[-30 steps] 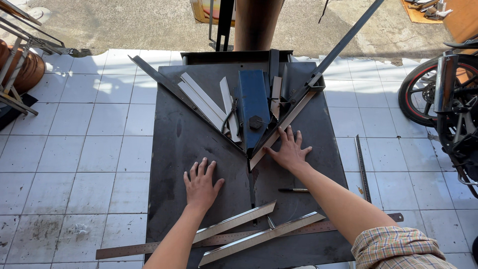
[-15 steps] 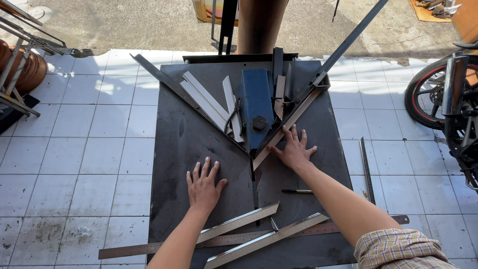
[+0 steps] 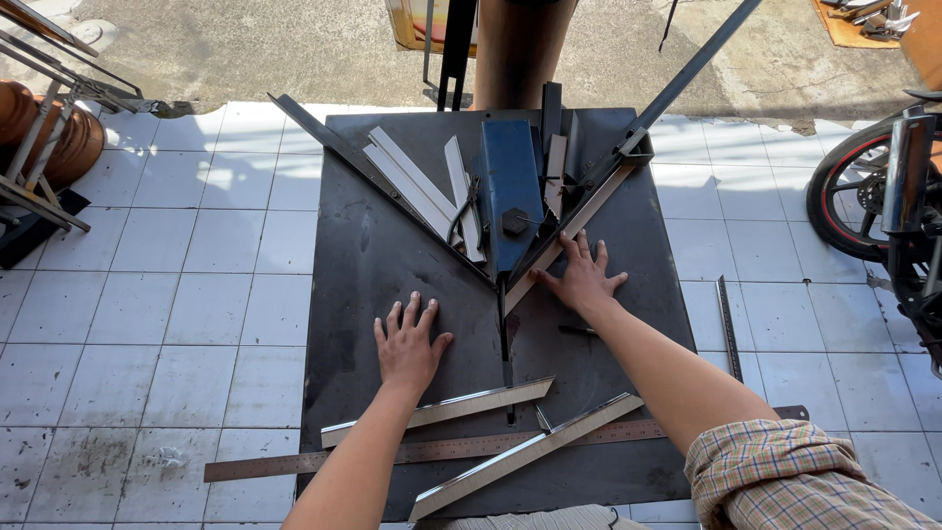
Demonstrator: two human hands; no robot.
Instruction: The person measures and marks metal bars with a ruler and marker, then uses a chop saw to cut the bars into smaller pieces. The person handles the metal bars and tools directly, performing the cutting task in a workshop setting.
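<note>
Both hands lie flat, fingers spread, on the dark tabletop [image 3: 373, 245]. The left hand [image 3: 410, 344] rests palm down on bare plate near the middle, holding nothing. The right hand [image 3: 582, 278] presses on the lower end of a light metal bar [image 3: 569, 234] that slants up toward the far right corner. Just left of that bar lies a blue tool [image 3: 511, 186]. Two metal strips [image 3: 442, 410] and a long ruler [image 3: 294, 463] lie along the near edge.
</note>
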